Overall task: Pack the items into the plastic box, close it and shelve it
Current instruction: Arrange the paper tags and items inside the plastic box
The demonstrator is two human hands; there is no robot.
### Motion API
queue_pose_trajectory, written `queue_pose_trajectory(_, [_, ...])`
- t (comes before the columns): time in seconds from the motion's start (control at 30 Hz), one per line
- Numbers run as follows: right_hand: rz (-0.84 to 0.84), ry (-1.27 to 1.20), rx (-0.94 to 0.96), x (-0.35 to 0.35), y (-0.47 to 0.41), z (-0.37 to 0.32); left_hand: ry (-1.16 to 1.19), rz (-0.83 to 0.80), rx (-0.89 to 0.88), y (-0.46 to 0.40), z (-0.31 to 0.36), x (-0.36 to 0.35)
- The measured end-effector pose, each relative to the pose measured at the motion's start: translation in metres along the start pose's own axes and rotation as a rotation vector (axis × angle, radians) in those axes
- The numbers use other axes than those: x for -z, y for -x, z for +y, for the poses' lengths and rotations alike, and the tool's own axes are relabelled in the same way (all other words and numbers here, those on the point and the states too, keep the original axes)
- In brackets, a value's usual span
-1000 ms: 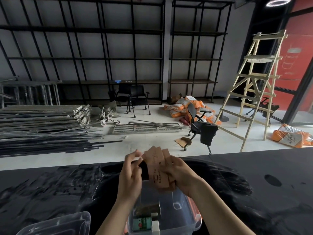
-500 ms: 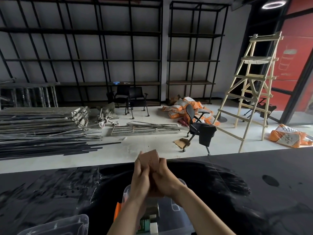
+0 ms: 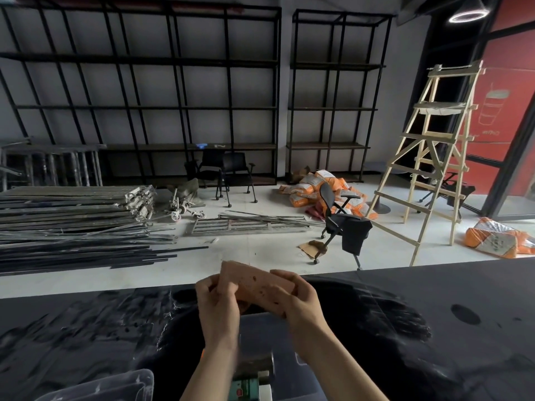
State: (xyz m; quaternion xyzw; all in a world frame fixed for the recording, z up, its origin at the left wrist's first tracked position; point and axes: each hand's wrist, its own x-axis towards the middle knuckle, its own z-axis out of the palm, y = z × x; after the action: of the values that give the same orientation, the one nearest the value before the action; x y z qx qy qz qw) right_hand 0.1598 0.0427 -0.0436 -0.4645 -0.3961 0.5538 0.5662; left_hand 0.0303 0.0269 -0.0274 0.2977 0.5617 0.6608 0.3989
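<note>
A brown paper packet (image 3: 254, 287) is gripped by the left hand (image 3: 217, 308) and right hand (image 3: 301, 302), fingers curled around its ends. It is held above the plastic box (image 3: 278, 337) on the black table (image 3: 434, 328). A clear lid (image 3: 115, 386) is seen to the left.

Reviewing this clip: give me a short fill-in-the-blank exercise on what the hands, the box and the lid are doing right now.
1. The brown paper packet is held by ____ hands at once.
2. The packet is held above the open plastic box, which stands on the ____ table.
3. The clear lid lies to the ____ of the box.
4. The wooden ladder stands on the ____ side of the room.

Missing words: both; black; left; right
</note>
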Motion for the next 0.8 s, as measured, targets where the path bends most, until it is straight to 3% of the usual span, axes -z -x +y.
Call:
queue_pose_trajectory(0.23, [-0.129,0.2,0.078,0.006,0.002,-0.005,-0.291,-0.156,-0.119,-0.011,0.008,0.004])
queue_pose_trajectory(0.3, [-0.143,0.241,0.093,0.001,0.004,-0.002,-0.393,-0.114,-0.167,-0.009,0.001,0.001])
queue_pose_trajectory(0.47, [-0.127,0.264,0.114,-0.007,0.004,0.002,-0.295,0.015,-0.216,0.002,-0.006,-0.003])
queue_pose_trajectory(0.63, [-0.141,0.176,0.049,0.001,0.011,0.0,-0.293,0.005,-0.128,0.007,-0.003,-0.009])
queue_pose_trajectory(0.8, [0.029,0.154,0.064,-0.008,0.011,0.003,-0.307,0.074,-0.13,0.011,-0.004,-0.017])
